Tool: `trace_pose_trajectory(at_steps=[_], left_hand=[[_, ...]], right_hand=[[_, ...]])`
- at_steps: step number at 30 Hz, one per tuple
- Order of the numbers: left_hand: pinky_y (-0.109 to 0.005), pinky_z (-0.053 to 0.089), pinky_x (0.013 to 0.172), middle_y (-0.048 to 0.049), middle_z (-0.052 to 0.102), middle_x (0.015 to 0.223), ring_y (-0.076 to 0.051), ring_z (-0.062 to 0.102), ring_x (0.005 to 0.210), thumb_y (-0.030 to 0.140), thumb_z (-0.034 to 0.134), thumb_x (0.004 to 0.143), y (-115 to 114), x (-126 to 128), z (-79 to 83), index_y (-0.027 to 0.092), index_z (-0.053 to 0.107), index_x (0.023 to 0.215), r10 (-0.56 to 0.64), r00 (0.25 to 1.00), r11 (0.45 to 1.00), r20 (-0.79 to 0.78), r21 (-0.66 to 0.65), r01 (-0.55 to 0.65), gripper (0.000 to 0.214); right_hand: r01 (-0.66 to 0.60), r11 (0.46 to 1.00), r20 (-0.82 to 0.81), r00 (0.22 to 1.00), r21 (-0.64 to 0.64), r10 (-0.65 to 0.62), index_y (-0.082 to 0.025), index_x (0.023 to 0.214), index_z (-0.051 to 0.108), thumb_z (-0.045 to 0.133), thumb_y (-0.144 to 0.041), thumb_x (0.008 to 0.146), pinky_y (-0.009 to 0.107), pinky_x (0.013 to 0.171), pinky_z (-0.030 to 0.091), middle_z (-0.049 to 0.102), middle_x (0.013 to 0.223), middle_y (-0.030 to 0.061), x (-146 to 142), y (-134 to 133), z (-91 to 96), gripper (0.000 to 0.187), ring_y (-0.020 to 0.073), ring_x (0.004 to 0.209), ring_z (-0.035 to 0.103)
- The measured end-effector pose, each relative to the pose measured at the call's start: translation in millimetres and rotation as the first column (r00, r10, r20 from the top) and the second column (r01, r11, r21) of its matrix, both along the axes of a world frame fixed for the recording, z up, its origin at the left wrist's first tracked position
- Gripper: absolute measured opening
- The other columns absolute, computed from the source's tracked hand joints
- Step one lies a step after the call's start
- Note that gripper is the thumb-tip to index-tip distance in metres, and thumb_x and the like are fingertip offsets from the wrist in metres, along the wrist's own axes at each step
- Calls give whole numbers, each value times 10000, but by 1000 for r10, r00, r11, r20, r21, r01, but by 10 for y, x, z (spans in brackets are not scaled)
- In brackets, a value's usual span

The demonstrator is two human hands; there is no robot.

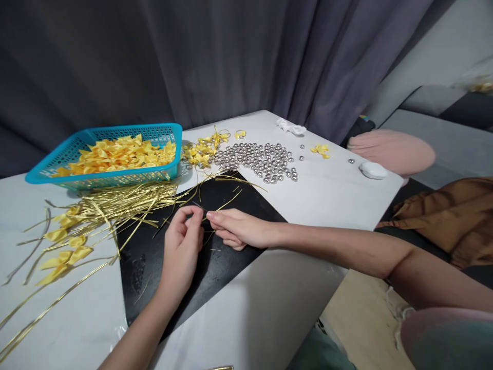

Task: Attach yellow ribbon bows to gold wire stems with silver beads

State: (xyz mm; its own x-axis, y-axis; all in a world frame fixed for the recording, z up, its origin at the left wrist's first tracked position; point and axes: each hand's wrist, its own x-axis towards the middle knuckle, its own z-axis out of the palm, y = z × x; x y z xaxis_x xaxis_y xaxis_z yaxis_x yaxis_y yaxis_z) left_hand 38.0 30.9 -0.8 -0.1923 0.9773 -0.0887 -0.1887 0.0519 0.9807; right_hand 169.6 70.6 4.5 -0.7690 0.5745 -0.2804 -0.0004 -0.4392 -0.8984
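Note:
My left hand (185,234) and my right hand (234,228) meet above a black mat (173,277), fingertips almost touching. Each is closed in a pinch. A thin dark strand (200,206) spans the small gap between them; whether it is thread or wire is too fine to tell. From behind my right fingers a gold cord (230,199) sticks out up and to the right. More gold cords (127,203) lie in a loose bundle left of my hands, overlapping the mat. Yellow ribbon flowers (65,259) with cord tails rest on the white table at the left.
A blue plastic basket (175,149) full of yellow ribbon pieces (127,154) stands at the back left. Silver heart-shaped beads (262,159) are spread behind the mat. Towards the right lie a yellow ribbon flower (320,150), a crumpled white tissue (290,127) and a white oval object (373,170).

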Motion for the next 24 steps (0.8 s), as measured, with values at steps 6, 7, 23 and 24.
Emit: trace_pose_trajectory(at_steps=[6, 7, 23, 24], left_hand=[[-147, 185, 348, 111, 311, 437, -49, 245, 371, 359, 663, 743, 12, 3, -1, 187, 544, 772, 5, 1000, 1000, 2, 10, -5, 211], [-147, 182, 348, 112, 307, 436, -48, 243, 370, 359, 662, 744, 13, 2, -1, 187, 543, 772, 4, 1000, 1000, 2, 10, -4, 211], [-148, 176, 349, 113, 313, 430, -45, 240, 362, 358, 658, 746, 11, 0, 2, 190, 531, 758, -3, 1000, 1000, -12, 13, 3, 211], [-149, 175, 348, 113, 313, 430, -45, 241, 362, 359, 660, 745, 11, 0, 2, 190, 532, 759, -4, 1000, 1000, -11, 13, 5, 213]], right_hand=[[29, 1000, 8, 1000, -8, -29, -196, 687, 325, 371, -428, 953, 135, 313, 125, 252, 391, -131, 5, 20, 14, 356, 35, 311, 144], [41, 999, 7, 999, -2, -41, -196, 688, 329, 373, -429, 952, 134, 311, 127, 258, 383, -131, 7, 27, 15, 355, 36, 307, 146], [0, 1000, 7, 1000, -4, 0, -195, 704, 335, 370, -441, 951, 133, 310, 129, 264, 389, -130, 13, 15, 14, 350, 37, 309, 144], [-1, 1000, 11, 1000, -6, 1, -196, 705, 333, 364, -441, 953, 134, 311, 129, 262, 390, -130, 14, 18, 16, 350, 37, 309, 143]])
